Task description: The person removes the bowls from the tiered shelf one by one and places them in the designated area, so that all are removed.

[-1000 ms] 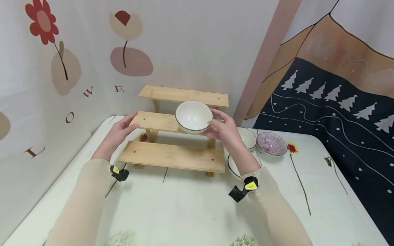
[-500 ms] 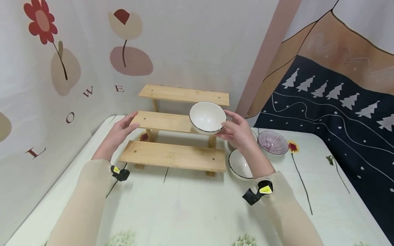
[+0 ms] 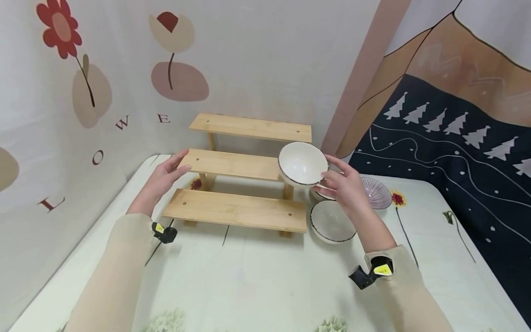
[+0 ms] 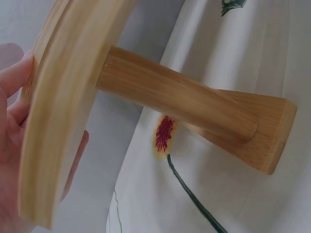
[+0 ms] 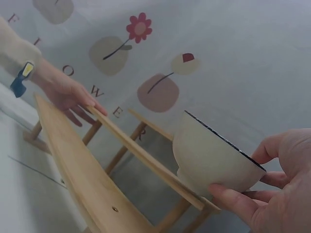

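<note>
A three-step wooden shelf [image 3: 234, 210] stands on the table. My left hand [image 3: 162, 181] grips the left end of its middle board; in the left wrist view the fingers [image 4: 17, 77] lie on both sides of that board [image 4: 65, 97]. With thumb and fingers, my right hand [image 3: 346, 186] holds a white bowl [image 3: 303, 163] with a dark rim by its right side. The bowl is at the middle board's right end, tilted toward the head camera. In the right wrist view its foot is close to the board's edge; contact is hard to tell.
Right of the shelf, a white dark-rimmed bowl [image 3: 333, 223] sits on the table. Behind it another bowl [image 3: 320, 193] is mostly hidden by the right hand. A purple striped bowl [image 3: 377, 192] stands farther right. A printed curtain [image 3: 257, 60] hangs behind the shelf.
My right hand has carried the white bowl to the right along the middle board, from over its right half to its right end. My left hand has stayed on the shelf.
</note>
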A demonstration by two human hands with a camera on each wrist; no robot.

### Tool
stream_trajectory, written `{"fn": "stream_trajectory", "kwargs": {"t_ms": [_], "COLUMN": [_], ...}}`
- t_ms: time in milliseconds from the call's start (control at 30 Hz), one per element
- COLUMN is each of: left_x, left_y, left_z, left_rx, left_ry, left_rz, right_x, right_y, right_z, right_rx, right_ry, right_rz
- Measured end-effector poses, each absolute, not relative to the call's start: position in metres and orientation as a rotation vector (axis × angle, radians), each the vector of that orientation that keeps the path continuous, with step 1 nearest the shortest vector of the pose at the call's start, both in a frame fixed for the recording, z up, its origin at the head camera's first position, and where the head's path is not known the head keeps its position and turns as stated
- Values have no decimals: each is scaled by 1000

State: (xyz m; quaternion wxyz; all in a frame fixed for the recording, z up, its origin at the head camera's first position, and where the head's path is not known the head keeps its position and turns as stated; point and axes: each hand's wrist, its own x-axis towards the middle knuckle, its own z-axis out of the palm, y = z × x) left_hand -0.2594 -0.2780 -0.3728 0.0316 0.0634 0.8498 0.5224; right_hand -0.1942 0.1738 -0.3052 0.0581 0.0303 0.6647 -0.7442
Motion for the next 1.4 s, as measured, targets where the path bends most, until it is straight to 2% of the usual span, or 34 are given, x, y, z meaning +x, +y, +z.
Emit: {"fn": "stream_trajectory", "kwargs": {"t_ms": [567,733,1167,1400], "left_x": [-253,-249,-259,-245], "left_y": [-272,-269,-276,-266], "left_z": [-364,-359,-372,-355], "left_rx": [170,179,178,149], "left_ry": [2594,2573,2604,2578], "left_rz": [1625,1650,1634,1641], "right_x": [-173,-165,-151,-143], "right_y": [212,226,256,270], "right_z": [-309,-313,-328,-337], "right_rx": [168,150,55,24], "right_ry": [2021,1969,1951,1925], "right_rz": [-2252,-2297,-2401,-2442]}}
